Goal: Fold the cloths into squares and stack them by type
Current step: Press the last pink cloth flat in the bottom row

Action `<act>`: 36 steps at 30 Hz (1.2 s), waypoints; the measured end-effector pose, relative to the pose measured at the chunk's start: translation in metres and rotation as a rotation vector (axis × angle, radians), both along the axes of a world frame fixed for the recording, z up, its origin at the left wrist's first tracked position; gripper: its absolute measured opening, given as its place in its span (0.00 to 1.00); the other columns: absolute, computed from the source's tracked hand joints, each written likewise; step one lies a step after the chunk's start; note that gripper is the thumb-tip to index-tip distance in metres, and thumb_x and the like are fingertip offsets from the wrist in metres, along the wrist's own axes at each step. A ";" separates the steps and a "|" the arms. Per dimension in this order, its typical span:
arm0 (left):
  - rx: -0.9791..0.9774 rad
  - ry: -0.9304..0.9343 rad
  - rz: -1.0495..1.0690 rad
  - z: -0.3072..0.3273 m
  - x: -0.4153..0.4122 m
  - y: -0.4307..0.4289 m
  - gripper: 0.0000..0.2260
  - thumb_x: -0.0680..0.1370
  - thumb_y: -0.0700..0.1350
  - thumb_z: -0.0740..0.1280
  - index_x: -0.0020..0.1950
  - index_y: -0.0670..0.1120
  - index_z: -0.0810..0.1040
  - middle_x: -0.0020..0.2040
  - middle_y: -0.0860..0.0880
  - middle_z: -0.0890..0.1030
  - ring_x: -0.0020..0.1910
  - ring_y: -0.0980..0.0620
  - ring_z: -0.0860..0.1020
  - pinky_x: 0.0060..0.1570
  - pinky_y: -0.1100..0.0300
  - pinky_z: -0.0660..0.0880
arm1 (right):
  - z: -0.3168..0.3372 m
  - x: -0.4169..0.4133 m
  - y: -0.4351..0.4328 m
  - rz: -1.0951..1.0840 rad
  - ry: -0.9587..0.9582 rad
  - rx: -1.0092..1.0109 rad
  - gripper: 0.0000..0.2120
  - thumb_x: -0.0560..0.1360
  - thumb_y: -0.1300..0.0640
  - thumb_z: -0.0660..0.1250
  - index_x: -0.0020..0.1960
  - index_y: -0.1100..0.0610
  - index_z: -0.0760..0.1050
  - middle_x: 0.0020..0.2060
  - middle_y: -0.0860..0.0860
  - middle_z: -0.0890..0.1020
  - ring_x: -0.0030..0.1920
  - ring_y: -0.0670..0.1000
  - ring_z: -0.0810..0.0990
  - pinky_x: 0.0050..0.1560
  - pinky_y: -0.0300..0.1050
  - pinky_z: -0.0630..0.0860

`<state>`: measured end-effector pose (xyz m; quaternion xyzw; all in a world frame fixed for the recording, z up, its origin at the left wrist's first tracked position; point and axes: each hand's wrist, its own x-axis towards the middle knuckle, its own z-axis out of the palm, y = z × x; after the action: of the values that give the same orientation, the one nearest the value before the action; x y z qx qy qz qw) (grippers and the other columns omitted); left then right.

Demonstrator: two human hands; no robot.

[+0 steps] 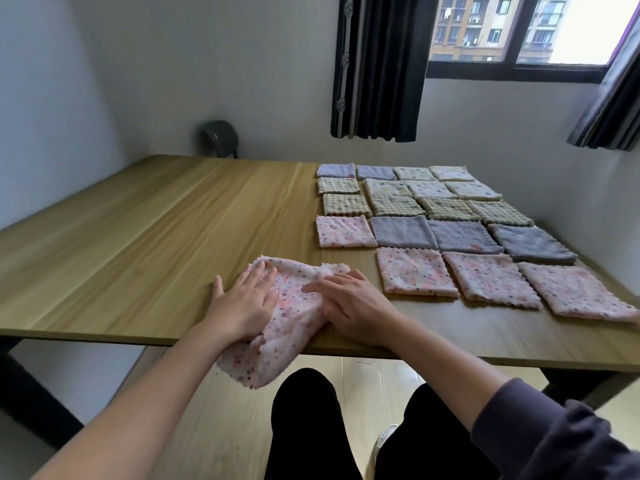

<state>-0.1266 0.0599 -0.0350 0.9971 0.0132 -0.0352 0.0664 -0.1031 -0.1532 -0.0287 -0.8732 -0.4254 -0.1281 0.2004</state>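
Through the head view, my left hand [242, 299] and right hand [349, 304] both lie flat, fingers straight, on the pink dotted cloth [291, 329], which hangs over the counter's [138, 237] near edge. Folded squares [401, 232] sit in rows to the right.

A wooden table [138, 237] standing in a pale-walled room, daylight coming in from the right.

A dark curtain [377, 64] is hanging beside the window [519, 36], and a second curtain [613, 98] is hanging at the right edge. An apartment block [485, 26] is showing through the glass. A dark chair [220, 136] is sitting against the far wall behind the table, and light wood-look flooring [225, 427] is running beneath it.
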 end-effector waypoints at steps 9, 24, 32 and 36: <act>-0.010 0.037 0.063 0.005 0.019 -0.007 0.24 0.83 0.53 0.42 0.78 0.51 0.43 0.78 0.53 0.39 0.77 0.55 0.40 0.70 0.36 0.39 | -0.007 -0.002 -0.030 -0.003 -0.118 0.069 0.13 0.74 0.49 0.61 0.34 0.53 0.72 0.37 0.47 0.74 0.41 0.48 0.71 0.44 0.45 0.64; -0.252 -0.594 -0.316 0.008 -0.015 0.007 0.16 0.73 0.56 0.54 0.41 0.48 0.77 0.39 0.55 0.76 0.39 0.54 0.74 0.42 0.57 0.68 | -0.003 -0.015 -0.034 0.065 0.005 -0.010 0.27 0.69 0.39 0.65 0.64 0.50 0.72 0.56 0.45 0.79 0.58 0.49 0.76 0.61 0.46 0.69; -0.080 -0.192 -0.467 -0.009 -0.039 0.046 0.41 0.69 0.76 0.37 0.76 0.57 0.56 0.75 0.62 0.51 0.74 0.64 0.49 0.72 0.58 0.46 | -0.010 -0.022 -0.030 0.197 -0.023 0.004 0.15 0.72 0.44 0.70 0.54 0.50 0.79 0.62 0.46 0.77 0.63 0.49 0.74 0.60 0.51 0.73; 0.095 -0.292 -0.536 -0.019 -0.046 0.052 0.41 0.70 0.73 0.53 0.78 0.54 0.53 0.77 0.54 0.52 0.76 0.57 0.51 0.72 0.50 0.49 | -0.014 -0.030 -0.029 0.194 0.076 0.222 0.05 0.71 0.57 0.74 0.43 0.57 0.80 0.51 0.48 0.82 0.54 0.46 0.80 0.53 0.43 0.76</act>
<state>-0.1723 0.1123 -0.0536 0.9615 -0.2583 0.0929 0.0094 -0.1326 -0.1818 -0.0424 -0.8047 -0.4832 -0.1213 0.3229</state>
